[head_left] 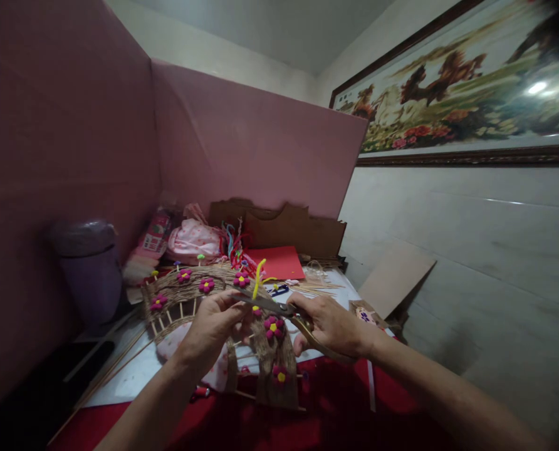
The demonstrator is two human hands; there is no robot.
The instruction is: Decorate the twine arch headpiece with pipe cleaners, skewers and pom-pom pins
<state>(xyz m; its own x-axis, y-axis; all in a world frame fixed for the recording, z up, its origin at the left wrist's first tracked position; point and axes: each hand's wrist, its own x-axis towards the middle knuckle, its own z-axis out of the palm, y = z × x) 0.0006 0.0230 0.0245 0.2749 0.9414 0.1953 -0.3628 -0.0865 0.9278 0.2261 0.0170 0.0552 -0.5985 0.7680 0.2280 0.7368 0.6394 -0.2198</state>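
Note:
In my right hand [324, 322] is a pair of scissors [303, 326], my fingers around its handles and its blades pointing left. A bent yellow pipe cleaner [259, 279] stands up at the blades. My left hand [216, 322] is closed in a pinch beside the blade tips; what it grips is hidden behind the fingers. Under both hands lies an arched piece of twine-wrapped sticks [261, 351], dotted with magenta flowers [274, 327] with yellow centres. A pink patterned cloth [171, 343] shows inside the arch.
Behind the arch lie red paper [277, 262], a bundle of coloured pipe cleaners [235, 244], a pink cloth bundle [197, 238] and brown cardboard [293, 228]. Thin sticks [321, 289] lie on the white board. A purple bin [89, 275] stands left, and a cardboard sheet [395, 275] leans right.

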